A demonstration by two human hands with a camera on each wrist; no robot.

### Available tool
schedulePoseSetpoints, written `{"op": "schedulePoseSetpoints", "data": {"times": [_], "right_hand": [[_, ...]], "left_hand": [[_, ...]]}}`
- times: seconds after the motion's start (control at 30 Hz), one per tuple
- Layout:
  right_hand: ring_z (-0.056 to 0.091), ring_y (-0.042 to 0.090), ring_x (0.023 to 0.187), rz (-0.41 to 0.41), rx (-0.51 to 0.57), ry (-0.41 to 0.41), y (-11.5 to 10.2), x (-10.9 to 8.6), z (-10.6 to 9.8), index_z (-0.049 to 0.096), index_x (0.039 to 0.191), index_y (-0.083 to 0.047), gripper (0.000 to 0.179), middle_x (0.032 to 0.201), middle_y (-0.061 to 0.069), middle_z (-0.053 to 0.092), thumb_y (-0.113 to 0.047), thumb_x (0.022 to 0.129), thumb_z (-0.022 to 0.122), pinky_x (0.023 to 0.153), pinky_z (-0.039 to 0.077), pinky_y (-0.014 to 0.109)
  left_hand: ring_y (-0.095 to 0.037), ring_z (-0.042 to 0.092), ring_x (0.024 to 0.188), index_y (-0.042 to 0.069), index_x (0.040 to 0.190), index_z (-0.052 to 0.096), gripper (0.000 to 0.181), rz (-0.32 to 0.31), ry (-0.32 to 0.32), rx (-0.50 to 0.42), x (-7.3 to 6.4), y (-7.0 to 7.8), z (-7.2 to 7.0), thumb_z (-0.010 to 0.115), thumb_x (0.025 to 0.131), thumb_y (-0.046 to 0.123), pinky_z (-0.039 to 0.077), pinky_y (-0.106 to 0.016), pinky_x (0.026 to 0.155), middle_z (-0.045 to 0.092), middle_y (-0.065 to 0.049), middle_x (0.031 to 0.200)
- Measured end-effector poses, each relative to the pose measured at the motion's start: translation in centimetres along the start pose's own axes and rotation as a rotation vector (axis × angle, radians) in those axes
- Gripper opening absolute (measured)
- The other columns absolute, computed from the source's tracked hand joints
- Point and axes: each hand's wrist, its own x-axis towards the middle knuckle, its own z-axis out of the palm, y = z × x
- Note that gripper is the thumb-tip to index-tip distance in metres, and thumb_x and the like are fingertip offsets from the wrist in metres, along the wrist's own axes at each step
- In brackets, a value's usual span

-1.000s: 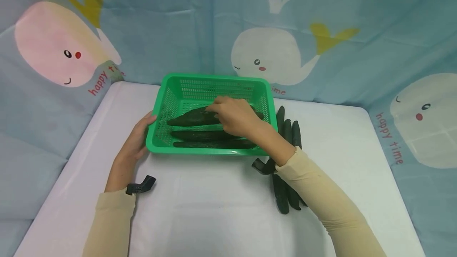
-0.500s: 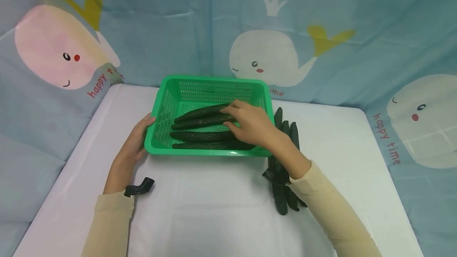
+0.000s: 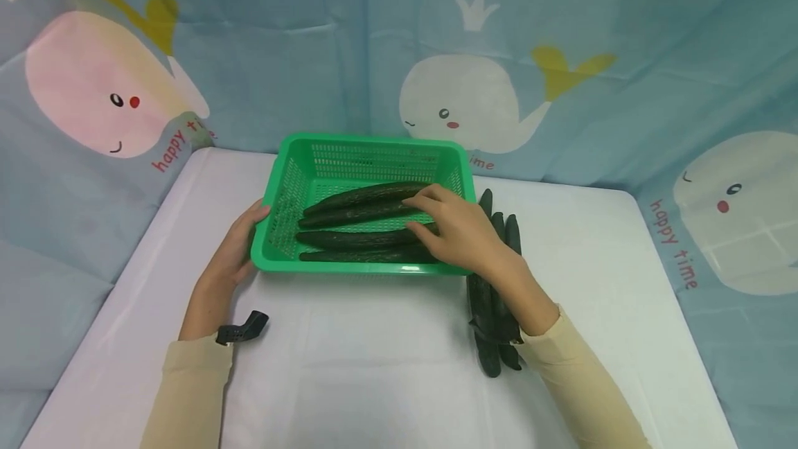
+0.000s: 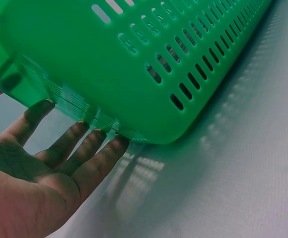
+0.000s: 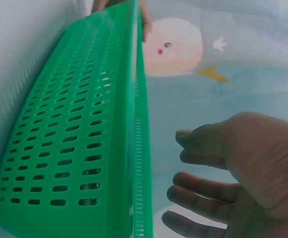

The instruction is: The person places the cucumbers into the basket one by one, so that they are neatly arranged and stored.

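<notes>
A green plastic basket stands on the white table with several long, dark green cucumbers lying lengthwise in it. My left hand is at its left end; in the left wrist view, extended fingertips touch the outer wall, and the thumb is at the rim. Over the basket's right part is my right hand, fingers and thumb apart and nothing between them. It covers the right ends of cucumbers such as the rear one and a front one. The right wrist view shows this hand above the rim.
Three more cucumbers lie side by side on the table, right of the basket, partly under my right forearm. A blue cloth printed with whales hangs behind and at the sides. White table surface extends in front of the basket.
One second ago my right hand held a cucumber over the basket. That cucumber now lies beside the rear one, released, and the hand has moved right and nearer. The left hand stays put.
</notes>
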Motion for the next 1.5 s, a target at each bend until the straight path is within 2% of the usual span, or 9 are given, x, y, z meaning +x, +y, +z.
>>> {"op": "schedulePoseSetpoints", "data": {"times": [0.17,0.27,0.47,0.67,0.83,1.07,1.27,1.37,1.5], "right_hand": [[0.071,0.020,0.092,0.018,0.019,0.039,0.3,-0.9,-0.3,0.069,0.140,-0.018,0.039,0.139,0.005,0.065,-0.030,0.103,0.072,0.056,0.051,0.029],[0.071,0.022,0.089,0.027,0.037,0.054,0.4,-1.4,-0.3,0.068,0.140,-0.016,0.040,0.139,0.006,0.064,-0.028,0.103,0.072,0.056,0.051,0.031],[0.071,0.025,0.112,0.058,0.057,0.069,0.9,-2.4,-0.3,0.068,0.141,-0.014,0.041,0.140,0.007,0.065,-0.027,0.102,0.073,0.065,0.058,0.038],[0.068,0.027,0.122,0.090,0.075,0.088,1.2,-3.4,-0.2,0.069,0.140,-0.014,0.040,0.141,0.007,0.064,-0.028,0.103,0.072,0.072,0.061,0.043],[0.069,0.027,0.119,0.114,0.075,0.105,1.9,-4.3,0.1,0.069,0.140,-0.014,0.039,0.142,0.007,0.065,-0.029,0.103,0.070,0.070,0.060,0.044],[0.070,0.030,0.116,0.113,0.103,0.153,2.8,-5.3,0.3,0.069,0.139,-0.015,0.038,0.141,0.006,0.065,-0.026,0.103,0.071,0.082,0.062,0.048],[0.071,0.026,0.096,0.111,0.108,0.183,2.9,-6.1,-0.1,0.069,0.139,-0.015,0.037,0.139,0.004,0.065,-0.026,0.103,0.071,0.071,0.057,0.039],[0.070,0.024,0.094,0.121,0.108,0.189,3.1,-6.5,-0.2,0.068,0.140,-0.014,0.039,0.139,0.004,0.065,-0.025,0.103,0.072,0.070,0.056,0.037],[0.071,0.025,0.101,0.136,0.114,0.195,3.4,-7.1,-0.2,0.067,0.140,-0.013,0.040,0.138,0.005,0.066,-0.025,0.103,0.072,0.075,0.059,0.041]], "left_hand": [[-0.002,0.062,0.125,0.013,0.170,0.020,0.070,0.010,-0.001,0.009,0.2,0.0,0.1,0.040,0.113,0.047,0.059,-0.015,0.100,0.055,0.005,0.144],[-0.002,0.060,0.128,0.014,0.170,0.020,0.070,0.005,0.005,0.011,0.3,-0.1,0.1,0.041,0.113,0.048,0.057,-0.014,0.102,0.050,-0.002,0.152],[0.001,0.058,0.130,0.016,0.171,0.018,0.072,-0.002,0.005,0.021,0.5,-0.3,0.2,0.040,0.112,0.050,0.056,-0.014,0.103,0.032,-0.018,0.170],[0.002,0.054,0.132,0.015,0.171,0.015,0.074,-0.019,0.017,0.021,0.6,-0.1,0.4,0.040,0.111,0.051,0.054,-0.010,0.104,0.027,-0.018,0.173],[0.002,0.054,0.132,0.015,0.171,0.015,0.074,-0.021,0.019,0.021,0.5,-0.1,0.5,0.039,0.112,0.050,0.054,-0.011,0.104,0.027,-0.018,0.174],[0.000,0.058,0.131,0.015,0.171,0.018,0.072,-0.015,0.025,0.021,0.4,-0.3,0.5,0.040,0.112,0.050,0.056,-0.013,0.103,0.034,-0.017,0.169],[-0.001,0.060,0.129,0.014,0.171,0.019,0.072,-0.008,0.032,0.021,0.2,-0.3,0.5,0.041,0.112,0.049,0.057,-0.014,0.102,0.046,-0.006,0.159],[0.000,0.060,0.129,0.014,0.171,0.019,0.072,-0.005,0.031,0.020,0.1,-0.2,0.4,0.041,0.112,0.049,0.057,-0.015,0.102,0.043,-0.011,0.162],[0.001,0.060,0.129,0.014,0.171,0.017,0.073,-0.008,0.025,0.022,0.2,-0.3,0.3,0.040,0.112,0.049,0.057,-0.014,0.102,0.035,-0.018,0.168]]}}
